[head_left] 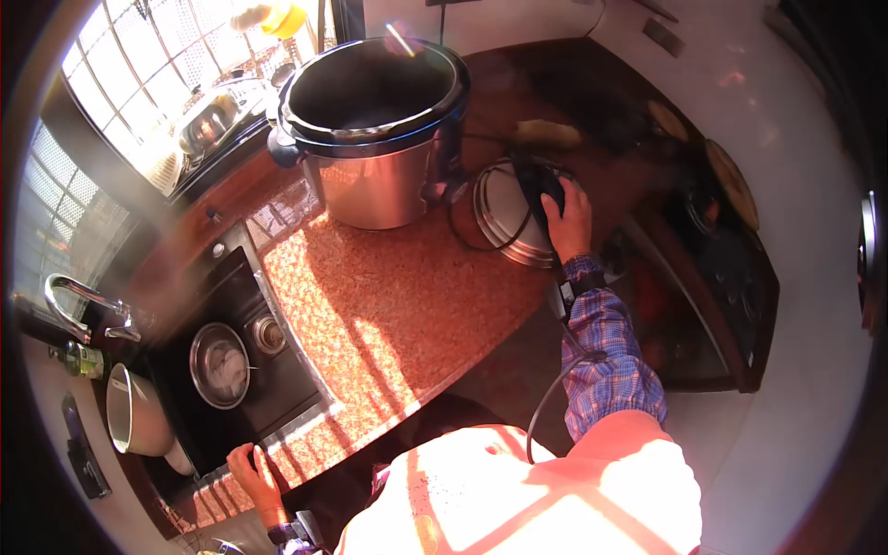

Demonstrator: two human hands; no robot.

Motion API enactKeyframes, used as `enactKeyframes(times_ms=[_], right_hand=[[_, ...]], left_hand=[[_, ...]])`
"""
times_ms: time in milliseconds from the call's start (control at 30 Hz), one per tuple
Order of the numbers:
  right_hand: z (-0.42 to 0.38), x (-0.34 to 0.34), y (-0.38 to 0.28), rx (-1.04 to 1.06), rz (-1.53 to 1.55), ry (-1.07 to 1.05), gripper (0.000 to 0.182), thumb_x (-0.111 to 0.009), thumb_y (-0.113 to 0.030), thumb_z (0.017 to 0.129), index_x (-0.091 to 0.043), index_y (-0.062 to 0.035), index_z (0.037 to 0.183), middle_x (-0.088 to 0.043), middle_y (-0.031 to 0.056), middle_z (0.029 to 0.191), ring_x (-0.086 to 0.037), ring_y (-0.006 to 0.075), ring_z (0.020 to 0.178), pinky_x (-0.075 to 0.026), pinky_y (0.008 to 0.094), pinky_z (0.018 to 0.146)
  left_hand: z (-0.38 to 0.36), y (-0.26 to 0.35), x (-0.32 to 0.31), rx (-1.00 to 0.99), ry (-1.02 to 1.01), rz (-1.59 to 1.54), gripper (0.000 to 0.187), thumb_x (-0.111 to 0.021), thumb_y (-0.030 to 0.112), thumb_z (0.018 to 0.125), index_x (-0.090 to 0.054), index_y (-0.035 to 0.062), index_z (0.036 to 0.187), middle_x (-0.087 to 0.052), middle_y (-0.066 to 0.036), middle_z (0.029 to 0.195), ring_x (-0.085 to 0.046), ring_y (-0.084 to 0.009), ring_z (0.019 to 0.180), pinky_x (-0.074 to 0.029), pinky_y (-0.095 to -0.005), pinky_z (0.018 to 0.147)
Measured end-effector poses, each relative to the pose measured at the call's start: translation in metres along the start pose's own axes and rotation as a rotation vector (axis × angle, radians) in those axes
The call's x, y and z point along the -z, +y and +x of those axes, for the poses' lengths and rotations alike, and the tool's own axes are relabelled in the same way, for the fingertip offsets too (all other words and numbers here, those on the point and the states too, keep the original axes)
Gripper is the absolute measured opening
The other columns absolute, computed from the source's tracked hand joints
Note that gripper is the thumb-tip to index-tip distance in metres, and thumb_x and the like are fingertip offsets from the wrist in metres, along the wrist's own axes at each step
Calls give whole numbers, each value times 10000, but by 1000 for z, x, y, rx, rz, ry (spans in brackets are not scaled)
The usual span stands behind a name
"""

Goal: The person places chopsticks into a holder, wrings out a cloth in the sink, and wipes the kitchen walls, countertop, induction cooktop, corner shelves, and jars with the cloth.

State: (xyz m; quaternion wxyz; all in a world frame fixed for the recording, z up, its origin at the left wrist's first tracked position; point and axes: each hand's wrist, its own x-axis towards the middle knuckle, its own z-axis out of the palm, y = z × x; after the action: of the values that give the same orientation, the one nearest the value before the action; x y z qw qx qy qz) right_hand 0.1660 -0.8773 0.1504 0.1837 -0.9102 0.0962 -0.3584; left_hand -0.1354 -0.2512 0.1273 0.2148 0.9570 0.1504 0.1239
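My right hand (569, 222) is closed over the black handle of a round steel pot lid (504, 215) lying on the counter. Just to the left of that lid stands a large steel electric cooker (370, 185), uncovered, with a dark interior and a black rim. My left hand (254, 476) rests with fingers stretched on the granite counter's front edge, beside the sink. It holds nothing that I can see.
The dark sink (287, 398) holds a metal bowl (220, 365) with something pale in it. A chrome faucet (83, 305) and a white bucket-like container (134, 412) are at the left. A stove (712, 250) stands at the right. The sunlit granite counter (370, 305) runs between sink and lid.
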Motion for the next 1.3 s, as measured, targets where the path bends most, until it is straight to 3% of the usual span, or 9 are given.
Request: enactKeyframes(times_ms=[333,400,500,533,900,1000,1100,1200,1300], right_hand=[[8,-7,19,71,8,13,445,-652,-308,916,-571,-102,1302,-602,168,1011,-580,372,960,-486,462,815],[13,-3,23,48,52,-87,432,-644,-258,929,-561,-64,1307,-611,197,1174,-574,389,1074,-468,446,919],[14,2,21,29,44,-130,439,-634,-265,938,-547,-70,1322,-607,188,1196,-571,387,1095,-465,440,938],[14,-3,22,112,65,-26,430,-649,-277,916,-569,-91,1295,-624,202,1045,-584,400,984,-471,472,850],[15,-7,29,130,22,-40,424,-642,-320,914,-574,-82,1258,-652,187,1044,-609,399,962,-484,486,829],[16,-17,38,135,-62,2,447,-654,-356,902,-562,-149,1286,-645,161,1013,-612,388,940,-489,487,823],[14,5,14,-15,-3,-118,457,-650,-287,911,-554,-49,1288,-633,223,1133,-583,412,1071,-467,469,924],[13,4,17,-72,108,-131,459,-658,-289,905,-554,-39,1275,-609,216,1182,-574,396,1093,-463,464,922],[13,-3,34,-51,432,-117,480,-687,-308,885,-518,-77,1271,-559,185,1147,-540,364,1073,-439,452,932]], left_hand=[[-2,-1,-8,-69,47,97,225,-626,179,934,-572,4,1065,-548,-172,1059,-524,-344,1039,-412,-428,940],[-4,-1,-7,-52,15,101,280,-647,199,913,-558,6,1095,-539,-183,1107,-514,-356,1077,-403,-439,962],[-6,4,-5,-107,26,68,327,-663,200,888,-543,6,1123,-538,-189,1129,-510,-364,1094,-400,-441,976],[-6,1,-6,-84,15,77,365,-681,187,864,-532,7,1145,-535,-194,1140,-506,-372,1112,-397,-444,988],[-14,7,-12,-81,67,122,457,-712,155,842,-528,-10,1227,-549,-203,1224,-515,-375,1172,-411,-443,1028],[-18,67,-19,-23,72,71,571,-727,178,833,-506,-2,1329,-524,-202,1312,-481,-373,1257,-380,-443,1080],[-24,145,-44,-219,-55,-87,672,-746,194,794,-472,43,1390,-444,-207,1429,-372,-391,1366,-304,-475,1138],[-17,227,-75,-323,-184,-143,723,-755,230,790,-443,56,1418,-394,-199,1491,-341,-408,1392,-291,-493,1142],[-3,276,-120,-384,-117,-130,773,-734,265,832,-371,59,1483,-290,-225,1558,-248,-419,1446,-219,-512,1169]])
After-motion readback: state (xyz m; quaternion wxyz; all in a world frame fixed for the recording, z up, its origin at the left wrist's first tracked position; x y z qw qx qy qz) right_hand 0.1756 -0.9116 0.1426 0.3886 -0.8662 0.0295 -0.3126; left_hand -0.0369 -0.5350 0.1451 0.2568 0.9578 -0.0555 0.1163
